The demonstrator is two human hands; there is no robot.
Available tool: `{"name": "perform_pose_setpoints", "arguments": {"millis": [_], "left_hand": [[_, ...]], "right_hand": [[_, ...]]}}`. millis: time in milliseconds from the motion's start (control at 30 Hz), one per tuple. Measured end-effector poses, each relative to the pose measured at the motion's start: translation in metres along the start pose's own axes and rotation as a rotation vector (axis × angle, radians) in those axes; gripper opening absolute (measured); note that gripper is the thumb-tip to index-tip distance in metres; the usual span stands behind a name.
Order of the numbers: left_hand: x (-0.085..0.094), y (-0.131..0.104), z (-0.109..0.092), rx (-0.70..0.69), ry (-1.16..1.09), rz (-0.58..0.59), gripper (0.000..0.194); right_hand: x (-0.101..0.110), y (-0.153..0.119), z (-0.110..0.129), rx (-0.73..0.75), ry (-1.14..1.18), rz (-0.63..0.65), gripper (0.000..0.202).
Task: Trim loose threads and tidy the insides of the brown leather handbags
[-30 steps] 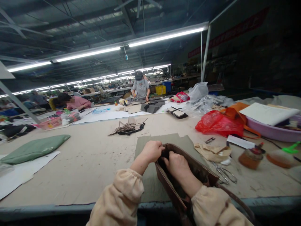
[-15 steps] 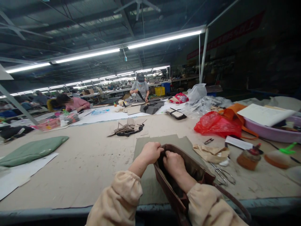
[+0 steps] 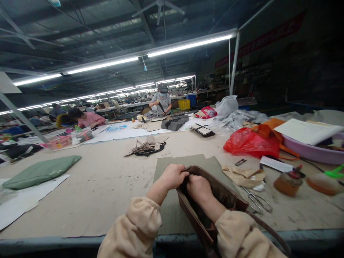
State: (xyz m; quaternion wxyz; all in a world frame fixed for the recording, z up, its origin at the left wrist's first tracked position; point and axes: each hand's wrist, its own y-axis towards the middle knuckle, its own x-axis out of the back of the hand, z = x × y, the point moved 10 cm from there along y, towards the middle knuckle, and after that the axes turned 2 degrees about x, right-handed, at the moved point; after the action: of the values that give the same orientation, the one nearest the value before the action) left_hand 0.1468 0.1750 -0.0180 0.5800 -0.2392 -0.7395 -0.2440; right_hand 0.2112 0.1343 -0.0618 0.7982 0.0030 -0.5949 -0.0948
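Note:
A brown bag stands open at the table's front edge, its strap hanging off to the right. My left hand is closed on the bag's far left corner, thumb and fingers pinching the rim. Inside the opening is my right hand, its fingers curled down near the same corner; the fingertips are hidden, so what they hold cannot be made out. Beneath and behind the bag lies a flat grey-green sheet.
Scissors, beige cloth, an amber glue bottle and a red plastic bag are on the right. Brown pieces lie ahead, a green piece at left. A person works across the table.
The view has shifted slightly, so the table's contents sit a little further right. Both hands keep nearly the same place on the bag.

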Motion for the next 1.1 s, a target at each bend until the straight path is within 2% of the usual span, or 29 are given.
{"name": "perform_pose_setpoints", "arguments": {"millis": [167,300,500,600,733,867,967,1100], "left_hand": [[0.004,0.004,0.004,0.073,0.011,-0.039,0.040],[0.004,0.007,0.008,0.126,0.028,-0.032,0.036],[0.002,0.007,0.009,0.136,0.043,-0.009,0.029],[0.002,0.007,0.010,0.160,0.072,-0.009,0.031],[0.003,0.005,0.012,0.202,0.091,-0.027,0.036],[0.001,0.005,0.011,0.168,0.081,-0.029,0.036],[0.000,0.004,0.013,0.171,0.066,-0.027,0.038],[0.001,0.003,0.012,0.159,0.038,-0.022,0.036]], "right_hand": [[-0.002,0.005,0.000,0.009,0.005,0.026,0.023],[-0.002,0.009,0.002,0.026,0.006,0.022,0.026],[-0.004,0.012,0.003,0.035,0.014,0.033,0.024],[-0.002,0.012,0.002,0.028,0.016,0.044,0.023],[-0.004,0.007,0.000,0.048,0.020,0.080,0.023],[-0.006,-0.011,0.003,0.125,0.033,0.156,0.024],[0.011,-0.031,0.010,0.208,0.041,0.179,0.022],[0.066,-0.041,0.012,0.341,0.112,0.072,0.020]]}}
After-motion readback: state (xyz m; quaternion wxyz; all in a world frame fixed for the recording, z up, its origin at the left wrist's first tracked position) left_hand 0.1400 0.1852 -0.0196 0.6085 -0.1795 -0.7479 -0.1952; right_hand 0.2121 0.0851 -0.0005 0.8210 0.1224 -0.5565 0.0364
